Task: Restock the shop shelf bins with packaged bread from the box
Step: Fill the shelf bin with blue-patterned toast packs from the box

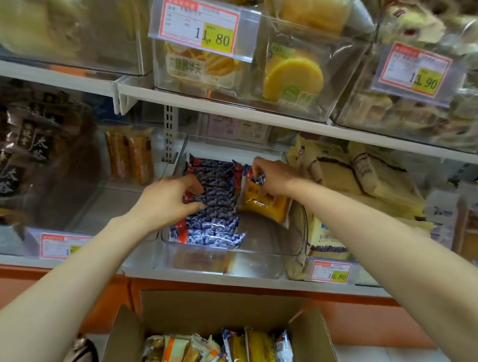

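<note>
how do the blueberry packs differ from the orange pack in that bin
The blueberry packs are blue and many, in a row at left; the orange pack stands alone at right rear. The left hand holds the blueberry packs; the right hand pinches the orange pack's top. Both share one clear bin.

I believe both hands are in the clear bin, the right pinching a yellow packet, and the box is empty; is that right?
Not empty: the head view shows bread packets in the cardboard box. Left hand and right hand are in the clear bin, the right pinching the yellow packet.
</note>
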`<control>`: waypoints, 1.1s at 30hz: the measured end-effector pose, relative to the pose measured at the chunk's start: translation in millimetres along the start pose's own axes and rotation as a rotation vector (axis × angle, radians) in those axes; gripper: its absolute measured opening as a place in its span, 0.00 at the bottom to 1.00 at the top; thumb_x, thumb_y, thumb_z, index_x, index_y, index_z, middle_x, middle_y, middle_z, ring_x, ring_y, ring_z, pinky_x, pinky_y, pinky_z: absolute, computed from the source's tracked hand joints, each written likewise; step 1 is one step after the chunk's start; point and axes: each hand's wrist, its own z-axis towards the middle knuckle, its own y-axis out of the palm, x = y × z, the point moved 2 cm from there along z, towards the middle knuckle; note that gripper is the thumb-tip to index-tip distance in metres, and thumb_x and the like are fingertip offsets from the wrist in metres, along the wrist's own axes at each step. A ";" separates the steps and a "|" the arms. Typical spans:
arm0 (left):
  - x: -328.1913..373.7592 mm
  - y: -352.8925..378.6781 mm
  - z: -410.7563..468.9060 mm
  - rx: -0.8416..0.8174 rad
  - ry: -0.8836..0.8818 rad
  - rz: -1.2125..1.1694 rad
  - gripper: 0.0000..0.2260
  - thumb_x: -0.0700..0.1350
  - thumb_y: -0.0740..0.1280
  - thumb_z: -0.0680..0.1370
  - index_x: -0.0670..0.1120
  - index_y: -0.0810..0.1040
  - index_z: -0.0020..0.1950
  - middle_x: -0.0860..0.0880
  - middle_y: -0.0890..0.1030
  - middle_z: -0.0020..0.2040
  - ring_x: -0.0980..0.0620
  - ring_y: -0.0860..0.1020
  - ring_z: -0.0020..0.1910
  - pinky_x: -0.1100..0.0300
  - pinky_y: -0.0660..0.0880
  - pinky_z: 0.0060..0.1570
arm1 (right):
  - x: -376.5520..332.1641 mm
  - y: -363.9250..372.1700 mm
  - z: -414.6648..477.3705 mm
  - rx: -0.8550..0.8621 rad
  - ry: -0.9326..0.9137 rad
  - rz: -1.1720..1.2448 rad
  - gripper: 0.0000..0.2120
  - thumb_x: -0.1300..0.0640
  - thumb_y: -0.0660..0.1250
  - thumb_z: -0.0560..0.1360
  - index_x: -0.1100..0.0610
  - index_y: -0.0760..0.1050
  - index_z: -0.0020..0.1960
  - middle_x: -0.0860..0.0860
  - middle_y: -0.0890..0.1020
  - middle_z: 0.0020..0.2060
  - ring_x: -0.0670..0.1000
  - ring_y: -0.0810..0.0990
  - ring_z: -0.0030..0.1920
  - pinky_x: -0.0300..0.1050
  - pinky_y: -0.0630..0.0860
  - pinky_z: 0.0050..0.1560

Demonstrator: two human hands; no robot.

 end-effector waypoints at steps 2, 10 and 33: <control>-4.8 -1.7 -6.1 0.004 0.017 0.017 0.14 0.53 0.68 0.74 0.50 0.76 0.57 0.52 0.79 0.58 0.49 0.77 0.56 0.56 0.74 0.51 | -0.8 15.7 6.3 -0.049 -0.029 0.031 0.13 0.63 0.68 0.73 0.50 0.67 0.50 0.51 0.75 0.47 0.49 0.73 0.36 0.44 0.68 0.30; -12.0 -1.5 -20.7 0.037 0.106 0.056 0.13 0.50 0.68 0.75 0.49 0.76 0.58 0.50 0.79 0.58 0.49 0.76 0.56 0.57 0.71 0.50 | 6.3 58.3 14.7 -0.071 -0.122 0.184 0.20 0.70 0.65 0.69 0.45 0.64 0.42 0.55 0.77 0.45 0.59 0.77 0.44 0.56 0.73 0.39; -3.9 -0.5 -19.1 0.070 0.125 0.019 0.10 0.47 0.67 0.76 0.46 0.78 0.57 0.49 0.80 0.58 0.49 0.77 0.57 0.55 0.72 0.52 | 0.6 52.7 4.4 -0.208 0.100 0.254 0.15 0.69 0.64 0.71 0.54 0.65 0.51 0.55 0.72 0.47 0.49 0.67 0.37 0.42 0.63 0.30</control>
